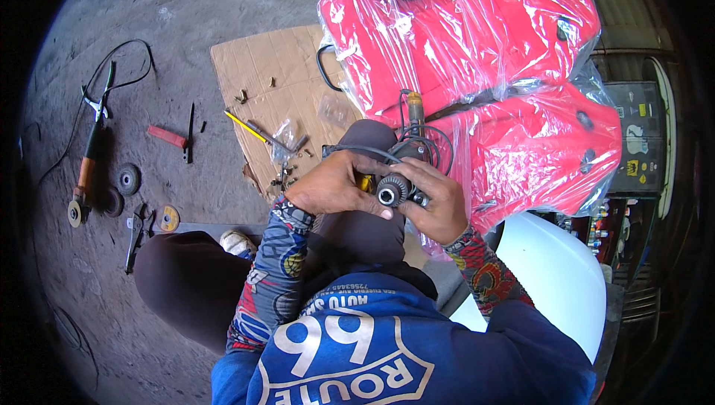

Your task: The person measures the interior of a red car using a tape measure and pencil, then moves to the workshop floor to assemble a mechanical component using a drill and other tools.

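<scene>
A power drill is held between my two hands above my lap, its ridged metal chuck (389,192) turned up with the jaw opening showing. My left hand (334,182) is closed around the drill's left side, where a bit of yellow body (364,183) shows, its thumb near the chuck. From the right, the fingers of my right hand (435,198) curl against the chuck. A small dark metal piece (420,199) sticks out by the right thumb; I cannot tell whether it belongs to the drill. A dark cable (441,131) loops just beyond the hands.
Red seats (454,33) in clear plastic lie ahead and right. On flattened cardboard (253,55) are bolts (242,96) and a yellow stick-like tool (249,127). Left on the floor lie an angle grinder (89,158), a red-handled tool (168,135), a wheel (128,179) and locking pliers (135,232).
</scene>
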The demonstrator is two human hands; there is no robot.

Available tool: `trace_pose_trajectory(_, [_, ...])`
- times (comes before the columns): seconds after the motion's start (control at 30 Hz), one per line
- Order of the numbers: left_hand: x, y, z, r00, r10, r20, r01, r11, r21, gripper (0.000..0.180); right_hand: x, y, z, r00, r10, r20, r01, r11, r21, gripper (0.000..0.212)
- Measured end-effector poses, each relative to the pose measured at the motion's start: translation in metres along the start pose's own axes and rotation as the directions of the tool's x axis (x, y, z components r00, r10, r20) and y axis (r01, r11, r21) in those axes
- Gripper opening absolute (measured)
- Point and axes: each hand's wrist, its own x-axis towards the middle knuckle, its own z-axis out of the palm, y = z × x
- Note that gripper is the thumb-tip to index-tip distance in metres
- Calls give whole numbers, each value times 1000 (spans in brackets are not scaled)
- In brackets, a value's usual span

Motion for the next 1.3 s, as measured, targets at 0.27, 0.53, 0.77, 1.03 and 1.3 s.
trace_pose_trajectory(0.27, [-1, 1, -3, 997, -71, 7, 71, 996, -45, 64, 4, -2, 2, 1000, 4, -7, -5, 1000, -25, 56])
trace_pose_trajectory(0.53, [1, 1, 0, 1000, -17, -22, 15, 996, -82, 63, 4, 1, 0, 1000, -6, -12, 6, 1000, -21, 55])
trace_pose_trajectory(0.77, [0, -2, 2, 997, 59, -59, -62, 997, -43, 67, 1, 7, -1, 1000, 16, 14, -17, 996, 85, 56])
trace_pose_trajectory(1.03, [2, 2, 18, 961, 178, -214, -133, 969, 208, 58, -8, 25, -5, 999, -24, 39, 19, 992, 127, 55])
trace_pose_trajectory(1.3, [3, 14, 24, 972, 130, -195, -37, 907, 420, 67, -16, 36, -11, 996, 17, 82, -36, 971, 237, 51])
